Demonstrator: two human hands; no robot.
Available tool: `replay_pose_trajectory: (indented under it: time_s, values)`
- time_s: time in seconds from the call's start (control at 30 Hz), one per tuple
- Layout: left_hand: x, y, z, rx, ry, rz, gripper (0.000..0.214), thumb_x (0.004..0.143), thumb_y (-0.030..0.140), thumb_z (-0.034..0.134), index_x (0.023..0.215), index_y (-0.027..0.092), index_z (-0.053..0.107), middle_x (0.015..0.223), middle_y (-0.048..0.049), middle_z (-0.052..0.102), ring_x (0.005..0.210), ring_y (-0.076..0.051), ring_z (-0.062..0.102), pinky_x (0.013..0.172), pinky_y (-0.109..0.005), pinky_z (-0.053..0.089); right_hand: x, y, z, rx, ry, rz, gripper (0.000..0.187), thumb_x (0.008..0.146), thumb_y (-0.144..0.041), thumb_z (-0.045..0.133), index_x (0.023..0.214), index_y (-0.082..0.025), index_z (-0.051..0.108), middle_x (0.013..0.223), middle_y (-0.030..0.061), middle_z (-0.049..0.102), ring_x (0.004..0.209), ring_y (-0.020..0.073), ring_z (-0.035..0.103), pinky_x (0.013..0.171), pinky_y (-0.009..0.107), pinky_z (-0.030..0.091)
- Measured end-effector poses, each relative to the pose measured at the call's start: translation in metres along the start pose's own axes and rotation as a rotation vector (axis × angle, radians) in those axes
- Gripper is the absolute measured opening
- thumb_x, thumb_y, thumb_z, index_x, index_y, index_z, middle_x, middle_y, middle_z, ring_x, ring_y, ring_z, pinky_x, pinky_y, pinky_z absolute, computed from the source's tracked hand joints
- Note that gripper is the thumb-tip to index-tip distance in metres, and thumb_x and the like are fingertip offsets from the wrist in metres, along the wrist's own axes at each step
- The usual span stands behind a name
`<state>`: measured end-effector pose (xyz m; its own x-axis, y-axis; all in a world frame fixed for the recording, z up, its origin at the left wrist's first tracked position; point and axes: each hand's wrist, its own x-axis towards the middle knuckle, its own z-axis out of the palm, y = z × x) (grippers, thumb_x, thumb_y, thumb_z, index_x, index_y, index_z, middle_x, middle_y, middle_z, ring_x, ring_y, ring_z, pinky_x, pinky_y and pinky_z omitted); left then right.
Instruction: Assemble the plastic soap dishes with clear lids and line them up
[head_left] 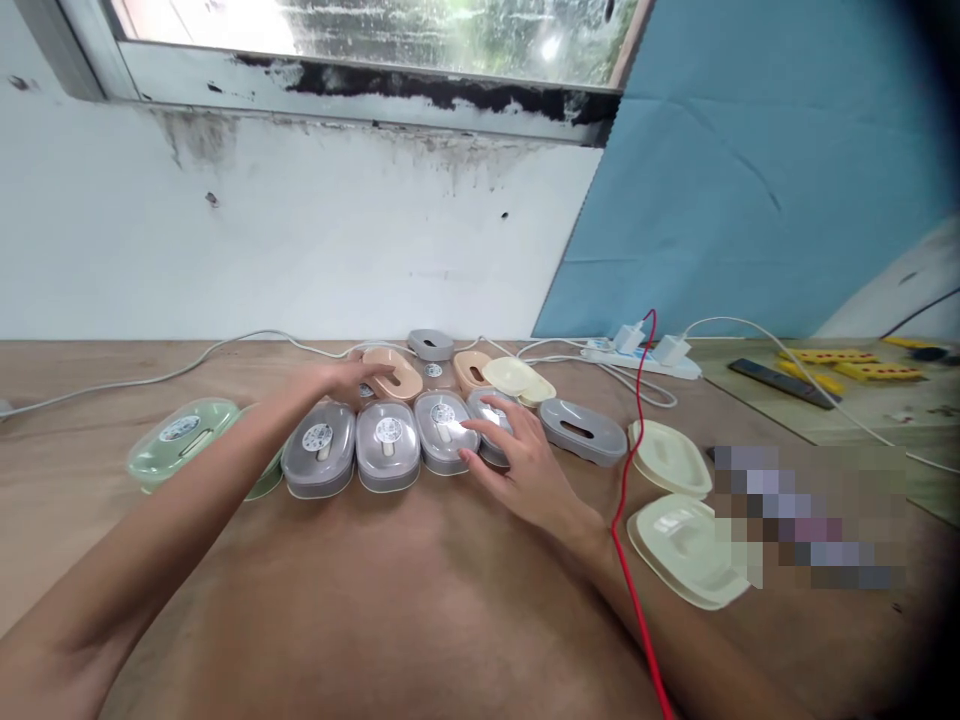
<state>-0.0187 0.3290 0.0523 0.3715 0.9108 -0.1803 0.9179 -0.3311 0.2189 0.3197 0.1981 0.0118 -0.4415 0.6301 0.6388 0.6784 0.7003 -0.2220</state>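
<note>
My left hand (351,380) reaches to the back of the row, its fingers closed on the left end of a peach slotted soap-box part (397,374). My right hand (525,455) has its fingers spread over two grey soap boxes with clear lids, one grey box (442,440) under the fingertips and another (487,410) partly hidden behind the hand. Further left in the row stand two more grey boxes, a middle one (388,450) and a left one (319,455), with round stickers on their lids. A green box (180,445) lies left of my left forearm, which partly covers a second green one (264,482).
Behind the row sit a grey slotted part (430,345), a peach one (471,368) and cream pieces (517,380). Rightward are another grey slotted part (583,432) and cream trays (694,550). A red cable (626,500) crosses near my right forearm; a power strip (679,368) lies by the wall.
</note>
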Motion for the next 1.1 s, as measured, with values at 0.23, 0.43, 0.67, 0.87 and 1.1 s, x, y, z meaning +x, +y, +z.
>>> replay_pose_trajectory:
  time_s: [0.23,0.43,0.67,0.87,1.1]
  values:
    - [0.002,-0.005,0.0,-0.007,-0.018,-0.032,0.109,0.067,0.036,0.086,0.165,0.036,0.04,0.156,-0.0111,0.049,0.132,-0.036,0.06,0.115,-0.044,0.048,0.001,0.001,0.0,0.025,0.024,0.023,0.025,0.104,-0.038,0.062,0.121,-0.023,0.073,0.145,0.0159,0.059,0.136,0.0343,0.058,0.113,0.056,0.048]
    - [-0.003,-0.008,-0.002,-0.059,0.063,0.003,0.106,0.06,0.039,0.091,0.158,0.03,0.054,0.145,-0.0107,0.061,0.123,-0.033,0.064,0.109,-0.037,0.05,-0.001,-0.001,0.005,0.051,-0.019,0.04,0.027,0.104,-0.039,0.062,0.123,-0.023,0.074,0.147,0.0165,0.057,0.136,0.0344,0.058,0.113,0.056,0.048]
    - [-0.009,-0.003,-0.004,-0.133,0.2,0.046,0.078,0.073,0.05,0.078,0.144,0.02,0.07,0.121,-0.0091,0.072,0.102,-0.027,0.067,0.097,-0.035,0.054,-0.001,-0.003,0.005,0.061,-0.008,0.037,0.026,0.104,-0.038,0.062,0.123,-0.024,0.074,0.147,0.0148,0.058,0.136,0.0327,0.058,0.113,0.052,0.049]
    - [-0.044,0.013,-0.034,-0.141,0.362,0.058,0.084,0.071,0.058,0.081,0.147,0.027,0.067,0.119,-0.0101,0.058,0.106,-0.029,0.062,0.104,-0.045,0.052,0.001,0.014,0.0,-0.026,0.068,0.141,0.028,0.107,-0.042,0.056,0.121,-0.024,0.073,0.143,0.0148,0.06,0.136,0.0333,0.058,0.113,0.053,0.047]
    - [-0.135,0.081,0.003,-0.176,0.53,0.386,0.074,0.076,0.037,0.083,0.148,0.044,0.062,0.134,-0.0081,0.055,0.118,-0.03,0.059,0.101,-0.047,0.056,0.003,0.062,-0.008,-0.293,0.129,0.398,0.033,0.104,-0.031,0.049,0.123,-0.02,0.073,0.135,0.0176,0.066,0.123,0.038,0.064,0.108,0.061,0.046]
